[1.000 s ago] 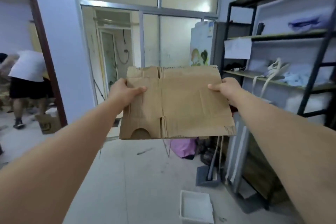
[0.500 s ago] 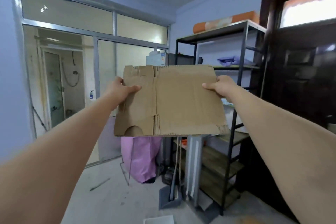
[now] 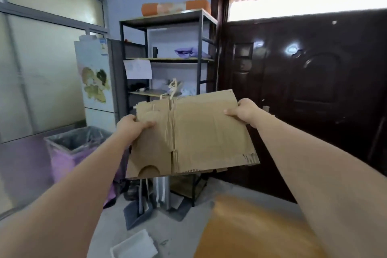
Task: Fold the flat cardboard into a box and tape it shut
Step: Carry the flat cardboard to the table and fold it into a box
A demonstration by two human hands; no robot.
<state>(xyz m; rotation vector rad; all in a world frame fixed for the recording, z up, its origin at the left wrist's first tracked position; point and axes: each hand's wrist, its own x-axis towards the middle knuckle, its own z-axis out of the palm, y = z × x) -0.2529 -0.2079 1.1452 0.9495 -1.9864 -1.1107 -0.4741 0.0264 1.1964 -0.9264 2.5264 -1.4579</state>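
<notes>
I hold a flat, creased brown cardboard sheet (image 3: 201,136) out in front of me at arm's length, tilted so its face points up toward me. It has a vertical fold slit left of its middle and a half-round cutout at the lower left edge. My left hand (image 3: 129,130) grips its left edge with the thumb on top. My right hand (image 3: 246,112) grips the upper right edge the same way. No tape is in view.
A black metal shelf rack (image 3: 201,65) stands straight ahead, with a white fridge (image 3: 94,77) to its left and a dark door (image 3: 314,94) to its right. A purple-lined bin (image 3: 71,148) sits lower left. An orange surface (image 3: 251,230) lies lower right, a white tray (image 3: 134,245) on the floor.
The view has swung right, from the glass partition to the shelf rack and dark door. The cardboard has dropped lower and tipped flatter. Both hands keep the same grip.
</notes>
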